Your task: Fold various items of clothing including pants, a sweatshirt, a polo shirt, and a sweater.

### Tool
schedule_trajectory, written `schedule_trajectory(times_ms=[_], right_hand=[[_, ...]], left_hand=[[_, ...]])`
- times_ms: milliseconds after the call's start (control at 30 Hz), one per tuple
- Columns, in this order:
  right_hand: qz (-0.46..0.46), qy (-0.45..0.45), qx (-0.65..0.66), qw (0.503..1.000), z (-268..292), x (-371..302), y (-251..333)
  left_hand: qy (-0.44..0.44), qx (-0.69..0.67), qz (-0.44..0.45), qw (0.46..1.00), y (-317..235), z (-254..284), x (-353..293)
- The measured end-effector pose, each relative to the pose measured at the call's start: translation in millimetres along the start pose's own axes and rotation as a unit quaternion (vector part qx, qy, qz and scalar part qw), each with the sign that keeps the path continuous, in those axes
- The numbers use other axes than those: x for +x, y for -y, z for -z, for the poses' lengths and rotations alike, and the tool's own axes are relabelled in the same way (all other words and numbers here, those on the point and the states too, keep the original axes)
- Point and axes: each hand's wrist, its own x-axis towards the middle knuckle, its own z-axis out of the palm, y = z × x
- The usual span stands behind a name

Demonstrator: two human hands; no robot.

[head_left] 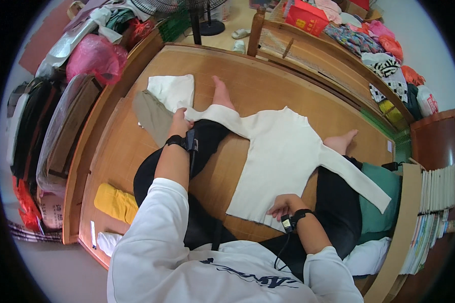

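Observation:
A white long-sleeved sweater (278, 151) lies spread on the wooden bed boards between my legs, its neck away from me. One sleeve reaches left over my leg, and my left hand (183, 120) is closed on its cuff end. The other sleeve stretches right across my other leg. At the hem nearest me, my right hand (284, 206) rests on the fabric with loosely bent fingers, slightly apart. Beside my left hand lie a beige folded garment (152, 115) and a white folded cloth (172, 91), partly overlapped.
A yellow folded cloth (115, 202) lies to the left by my thigh. A green cushion (381, 194) is at the right, near a row of books (435, 202). Wooden rails edge the bed; bags (97, 58) stand beyond the left one. A fan (194, 20) stands behind.

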Motion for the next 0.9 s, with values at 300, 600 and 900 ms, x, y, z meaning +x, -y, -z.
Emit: schedule_trajectory(times_ms=[300, 600, 900], right_hand=[[0.058, -0.047, -0.028, 0.997, -6, -12, 4], [0.066, -0.011, -0.003, 0.998, -2, 2, 1], [0.139, -0.093, -0.108, 0.98, -12, 17, -4]], left_hand=[[0.152, -0.136, 0.006, 0.979, -10, 10, 21], [0.352, -0.242, -0.134, 0.894, -4, -68, -130], [0.517, 0.63, -0.479, 0.325, 251, -33, -209]])
